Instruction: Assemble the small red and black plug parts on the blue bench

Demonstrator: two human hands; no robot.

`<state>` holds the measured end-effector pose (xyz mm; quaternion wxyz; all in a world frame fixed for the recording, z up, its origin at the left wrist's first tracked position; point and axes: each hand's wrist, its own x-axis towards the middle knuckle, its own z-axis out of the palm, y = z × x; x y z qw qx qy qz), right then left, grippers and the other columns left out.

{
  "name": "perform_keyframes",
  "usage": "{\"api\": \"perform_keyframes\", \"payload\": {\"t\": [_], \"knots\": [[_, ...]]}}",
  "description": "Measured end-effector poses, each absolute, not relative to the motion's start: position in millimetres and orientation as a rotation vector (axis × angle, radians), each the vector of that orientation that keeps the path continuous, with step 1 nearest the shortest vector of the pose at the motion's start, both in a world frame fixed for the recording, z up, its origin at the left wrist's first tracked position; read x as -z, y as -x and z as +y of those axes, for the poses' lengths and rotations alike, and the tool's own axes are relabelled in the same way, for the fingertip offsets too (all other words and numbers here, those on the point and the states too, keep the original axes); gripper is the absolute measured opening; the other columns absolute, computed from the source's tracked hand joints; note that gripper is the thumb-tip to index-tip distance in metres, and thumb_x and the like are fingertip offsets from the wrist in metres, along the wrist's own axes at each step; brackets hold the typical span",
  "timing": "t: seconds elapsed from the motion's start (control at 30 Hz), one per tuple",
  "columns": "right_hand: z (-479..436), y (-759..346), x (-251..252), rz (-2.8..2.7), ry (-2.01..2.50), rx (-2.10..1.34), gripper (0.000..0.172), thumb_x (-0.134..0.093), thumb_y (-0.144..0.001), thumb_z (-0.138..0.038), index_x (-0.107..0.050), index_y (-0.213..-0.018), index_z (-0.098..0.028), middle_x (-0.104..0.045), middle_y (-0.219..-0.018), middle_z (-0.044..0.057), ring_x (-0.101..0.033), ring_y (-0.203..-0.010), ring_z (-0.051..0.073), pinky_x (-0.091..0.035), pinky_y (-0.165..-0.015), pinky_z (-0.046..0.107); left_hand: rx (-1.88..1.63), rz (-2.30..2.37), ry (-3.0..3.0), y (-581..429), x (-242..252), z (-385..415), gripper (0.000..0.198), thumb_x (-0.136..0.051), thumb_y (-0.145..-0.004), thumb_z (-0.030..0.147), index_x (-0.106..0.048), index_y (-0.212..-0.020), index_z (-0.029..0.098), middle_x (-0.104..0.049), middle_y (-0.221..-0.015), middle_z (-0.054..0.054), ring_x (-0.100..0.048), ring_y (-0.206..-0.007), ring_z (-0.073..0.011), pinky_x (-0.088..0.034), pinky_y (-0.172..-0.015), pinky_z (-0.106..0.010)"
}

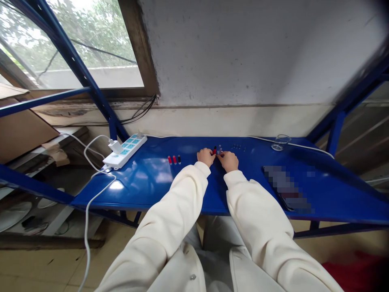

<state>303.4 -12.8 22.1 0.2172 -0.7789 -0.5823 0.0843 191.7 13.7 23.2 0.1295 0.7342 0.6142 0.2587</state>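
Note:
Over the middle of the blue table, my two hands are close together, fingertips almost meeting. My left hand is closed in a pinch, with a small red cylinder at its fingertips. My right hand is also pinched; whatever its fingers hold is too small to make out. Just beyond the fingertips are a small black piece and some small clear pieces. To the left, two red cylinders and one black cylinder stand in a short row.
Tiny clear pieces lie behind my right hand. A white power strip with a plug and cable occupies the left end. At the right lie a blurred-out dark flat object and a clear round item. Blue frame posts flank the table.

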Motion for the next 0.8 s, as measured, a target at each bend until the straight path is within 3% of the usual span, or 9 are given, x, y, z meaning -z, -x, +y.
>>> {"api": "perform_keyframes", "payload": {"t": [0.27,0.47,0.6,0.8], "knots": [[-11.9,-303.7,-20.8,-1.621,2.163,-0.23,0.029,-0.052,-0.076,-0.04,-0.066,-0.092,-0.021,-0.066,-0.09,0.012,-0.061,-0.085,0.023,-0.042,-0.068,0.027,-0.695,1.808,-2.129,-192.2,-24.0,13.8,0.021,-0.058,-0.07,0.032,-0.066,-0.084,0.019,-0.064,-0.091,-0.007,-0.056,-0.091,-0.0224,-0.039,-0.08,-0.035],[-13.8,-303.0,-22.8,-1.641,2.15,-0.264,0.029,-0.053,-0.075,-0.039,-0.065,-0.094,-0.019,-0.066,-0.088,0.011,-0.061,-0.085,0.021,-0.042,-0.067,0.026,-0.681,1.747,-2.175,-175.6,-39.6,-5.7,0.03,-0.058,-0.07,0.033,-0.062,-0.095,0.016,-0.062,-0.094,-0.009,-0.056,-0.089,-0.0213,-0.042,-0.077,-0.03],[-18.1,-303.1,-24.7,-1.656,2.145,-0.266,0.032,-0.053,-0.075,-0.037,-0.063,-0.098,-0.018,-0.066,-0.088,0.012,-0.061,-0.085,0.022,-0.042,-0.068,0.027,-0.751,1.718,-2.238,-149.9,-54.3,-36.5,0.03,-0.049,-0.078,0.03,-0.056,-0.105,0.018,-0.061,-0.094,-0.009,-0.058,-0.086,-0.0195,-0.043,-0.074,-0.027],[-30.6,-301.2,-29.4,-1.625,2.164,-0.219,0.032,-0.051,-0.077,-0.036,-0.06,-0.099,-0.014,-0.065,-0.089,0.016,-0.061,-0.083,0.024,-0.042,-0.066,0.028,-0.684,2.027,-2.122,-97.8,-61.2,-74.1,0.044,-0.042,-0.083,0.034,-0.038,-0.125,0.021,-0.063,-0.088,-0.009,-0.061,-0.082,-0.0217,-0.043,-0.073,-0.03]]}}
